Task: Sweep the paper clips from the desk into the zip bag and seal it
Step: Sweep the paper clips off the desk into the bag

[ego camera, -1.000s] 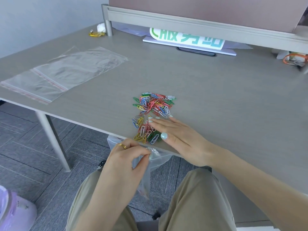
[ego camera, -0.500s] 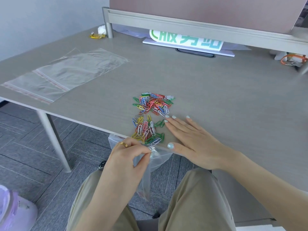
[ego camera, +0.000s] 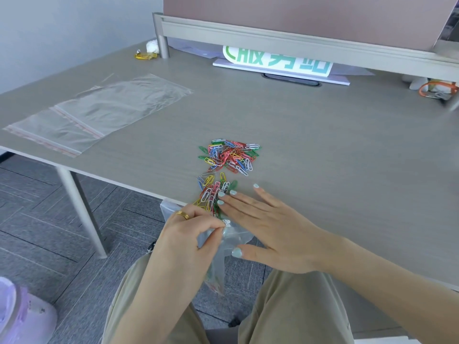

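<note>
My left hand (ego camera: 191, 234) pinches the zip bag (ego camera: 223, 244) mouth just under the counter (ego camera: 323, 150) edge; right hand (ego camera: 268, 229) lies flat, fingers spread, against the near paper clips (ego camera: 213, 192). Bigger heap (ego camera: 231, 156) sits further back, w/ a few clips already in the bag. Risk: bag mouth sags or sits off-line, so clips drop past it to the floor. Counter is smooth grey woodgrain; spare bags (ego camera: 96, 112) at left, sign (ego camera: 278, 62) at back, grey carpet tiles below.
</note>
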The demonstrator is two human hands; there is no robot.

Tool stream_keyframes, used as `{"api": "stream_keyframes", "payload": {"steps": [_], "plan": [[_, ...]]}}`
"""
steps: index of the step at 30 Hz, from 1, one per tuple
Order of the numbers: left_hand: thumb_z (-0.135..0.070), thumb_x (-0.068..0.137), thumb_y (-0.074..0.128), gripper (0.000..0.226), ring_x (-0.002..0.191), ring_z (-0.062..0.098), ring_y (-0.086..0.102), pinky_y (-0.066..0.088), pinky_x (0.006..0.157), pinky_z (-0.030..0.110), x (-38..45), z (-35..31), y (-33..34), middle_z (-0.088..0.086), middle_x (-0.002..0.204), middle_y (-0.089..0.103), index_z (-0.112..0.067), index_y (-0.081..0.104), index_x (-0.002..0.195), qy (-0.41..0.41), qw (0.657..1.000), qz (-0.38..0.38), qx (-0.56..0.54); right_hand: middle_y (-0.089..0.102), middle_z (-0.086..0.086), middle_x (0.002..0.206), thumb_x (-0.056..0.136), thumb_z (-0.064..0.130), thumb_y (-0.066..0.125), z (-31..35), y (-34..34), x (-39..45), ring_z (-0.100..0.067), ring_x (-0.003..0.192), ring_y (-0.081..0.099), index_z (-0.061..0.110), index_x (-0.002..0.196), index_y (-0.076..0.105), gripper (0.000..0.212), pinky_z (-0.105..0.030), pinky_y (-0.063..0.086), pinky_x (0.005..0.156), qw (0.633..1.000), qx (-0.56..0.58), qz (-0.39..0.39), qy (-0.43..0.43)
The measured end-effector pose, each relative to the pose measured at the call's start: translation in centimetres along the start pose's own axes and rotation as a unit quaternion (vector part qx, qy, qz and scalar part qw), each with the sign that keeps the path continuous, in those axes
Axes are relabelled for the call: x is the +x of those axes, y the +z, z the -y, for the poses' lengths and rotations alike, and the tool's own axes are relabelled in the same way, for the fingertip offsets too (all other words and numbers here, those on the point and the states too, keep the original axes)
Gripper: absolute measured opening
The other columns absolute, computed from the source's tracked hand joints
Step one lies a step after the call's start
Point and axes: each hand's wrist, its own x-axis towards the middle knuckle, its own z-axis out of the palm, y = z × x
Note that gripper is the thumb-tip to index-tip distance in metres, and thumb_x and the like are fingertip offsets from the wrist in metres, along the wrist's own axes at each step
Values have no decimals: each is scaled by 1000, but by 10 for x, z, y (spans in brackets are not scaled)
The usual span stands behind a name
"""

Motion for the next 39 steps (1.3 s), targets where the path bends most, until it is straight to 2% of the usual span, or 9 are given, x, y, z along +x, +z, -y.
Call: {"api": "stream_keyframes", "payload": {"steps": [3, 6, 12, 16, 22, 25, 30, 34, 39], "plan": [[-22, 68, 57, 10, 78, 5, 49, 33, 72, 3, 0, 1, 0, -16, 81, 57, -26, 64, 74, -1, 1000, 0, -2, -18, 14, 149, 78, 67, 0, -11, -6, 15, 2, 137, -21, 24, 142, -13, 78, -25, -20, 111, 999, 26, -2, 32], [-22, 68, 58, 9, 77, 5, 50, 34, 72, 3, 1, 1, 0, -15, 80, 58, -25, 66, 71, -2, 1000, 0, -1, -13, 11, 154, 78, 71, -2, -25, -8, 31, 2, 138, -18, 23, 145, -8, 83, -26, -18, 113, 997, 45, -10, 61], [-23, 69, 56, 11, 78, 7, 49, 34, 70, 5, 3, 2, -2, -16, 80, 57, -27, 61, 77, 0, 1000, -1, 3, -17, 14, 148, 76, 68, -5, -14, -5, 25, 2, 138, -19, 23, 144, -9, 82, -27, -20, 111, 1000, 19, 15, 0], [-23, 70, 55, 11, 79, 5, 49, 34, 70, 5, 4, 1, 0, -16, 79, 57, -27, 59, 78, 3, 1000, 3, 3, -15, 14, 150, 80, 64, 2, -7, -2, 18, 3, 137, -21, 22, 145, -6, 78, -32, -22, 112, 999, 14, 16, -26], [-21, 68, 56, 12, 84, 0, 50, 32, 72, 0, 3, 3, -2, -17, 80, 58, -21, 68, 71, -5, 1000, 2, 5, -7, 15, 153, 85, 64, 2, -21, -8, 34, 6, 137, -18, 25, 146, 0, 72, -27, -20, 112, 995, 100, -11, -18], [-21, 68, 56, 14, 84, -3, 48, 31, 72, -1, 3, 3, -2, -18, 80, 57, -19, 69, 72, -7, 1000, 4, 4, -3, 14, 155, 91, 55, 8, -27, -10, 54, 5, 138, -15, 25, 147, 3, 64, -31, -18, 113, 993, 119, -16, 8], [-21, 68, 55, 15, 84, -3, 48, 31, 71, -1, 4, 3, -2, -15, 81, 58, -19, 69, 72, -9, 1000, 7, 0, 3, 9, 157, 91, 52, 11, -26, -8, 64, 1, 141, -6, 21, 147, 7, 64, -35, -17, 114, 998, 60, 1, -12], [-19, 68, 55, 14, 84, -5, 49, 31, 71, -2, 5, 1, -3, -15, 83, 59, -25, 67, 71, -7, 1000, 2, -17, 26, -2, 153, 92, 52, 4, -26, 8, 60, -15, 143, 12, 14, 142, 29, 68, -41, 1, 118, 996, 57, -46, -58], [-22, 68, 54, 16, 84, -4, 49, 31, 71, -1, 4, 5, -5, -13, 80, 59, -20, 69, 74, -14, 1000, 4, -5, 25, -3, 154, 92, 49, 4, -25, 10, 48, -14, 143, 11, 12, 143, 27, 67, -38, -4, 117, 995, 61, -38, -68]]}}
